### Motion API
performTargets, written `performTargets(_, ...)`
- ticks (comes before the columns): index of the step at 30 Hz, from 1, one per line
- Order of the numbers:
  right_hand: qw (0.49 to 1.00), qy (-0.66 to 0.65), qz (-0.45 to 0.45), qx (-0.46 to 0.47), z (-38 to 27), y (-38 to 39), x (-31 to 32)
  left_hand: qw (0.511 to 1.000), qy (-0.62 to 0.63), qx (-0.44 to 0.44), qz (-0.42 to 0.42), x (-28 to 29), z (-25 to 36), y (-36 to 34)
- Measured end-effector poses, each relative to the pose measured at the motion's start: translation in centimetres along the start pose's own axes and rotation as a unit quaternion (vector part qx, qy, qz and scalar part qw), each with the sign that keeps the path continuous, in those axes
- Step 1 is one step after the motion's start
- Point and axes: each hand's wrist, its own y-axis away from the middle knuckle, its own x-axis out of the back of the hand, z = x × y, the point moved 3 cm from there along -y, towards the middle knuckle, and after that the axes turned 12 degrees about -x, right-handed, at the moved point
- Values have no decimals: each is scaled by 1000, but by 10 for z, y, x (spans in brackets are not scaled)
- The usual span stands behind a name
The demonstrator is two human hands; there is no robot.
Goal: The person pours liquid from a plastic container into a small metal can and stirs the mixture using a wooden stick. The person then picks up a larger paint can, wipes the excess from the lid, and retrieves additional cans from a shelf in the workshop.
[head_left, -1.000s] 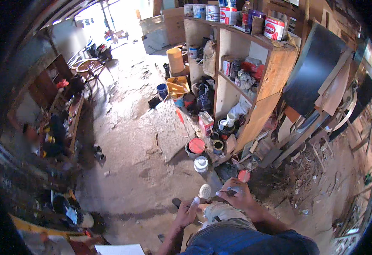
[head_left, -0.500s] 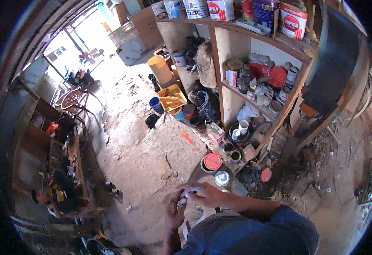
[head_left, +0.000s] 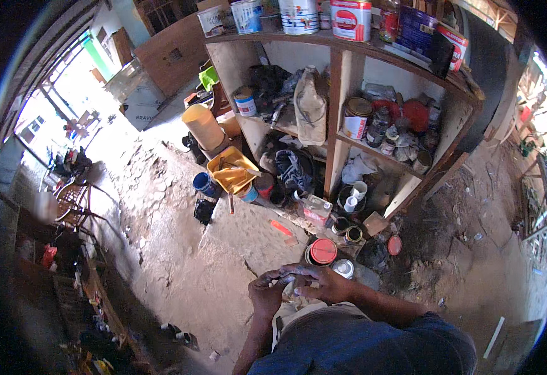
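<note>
My left hand (head_left: 266, 294) and my right hand (head_left: 323, 282) meet in front of my body, low in the picture. Both have bent fingers pressed together at the tips. Something small and pale seems to sit between them, but the fingers cover most of it and its kind does not show. Just beyond the right hand, on the floor, stand a can with a red lid (head_left: 323, 251) and a can with a silver-white top (head_left: 343, 269). Neither hand touches these cans.
A wooden shelf (head_left: 334, 119) holds paint cans, bottles and rags. Before it stand a yellow tray (head_left: 232, 172), a blue bucket (head_left: 206, 185), a tall yellow cylinder (head_left: 203, 127) and open dark tins (head_left: 353, 234). A red-handled tool (head_left: 281, 228) lies on the rough floor. A chair (head_left: 73, 201) stands left.
The view has shifted, so the shelf and cans sit lower in the picture. My hands stay together with the fingers slightly rearranged. The person at the lower left no longer shows.
</note>
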Motion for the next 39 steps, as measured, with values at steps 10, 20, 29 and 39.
performTargets(10, 989, 91, 91, -70, -67, -81, -88, 985, 124, 32, -117, 124, -30, -77)
performTargets(20, 871, 195, 450, 31, -51, -98, 58, 965, -75, -95, -233, 101, -84, -149)
performTargets(29, 780, 247, 567, 92, -177, -192, 223, 767, -428, -2, -478, 243, -345, -104)
performTargets(39, 607, 348, 681, 217, -290, -285, 330, 885, -301, 203, -293, 245, -362, -184)
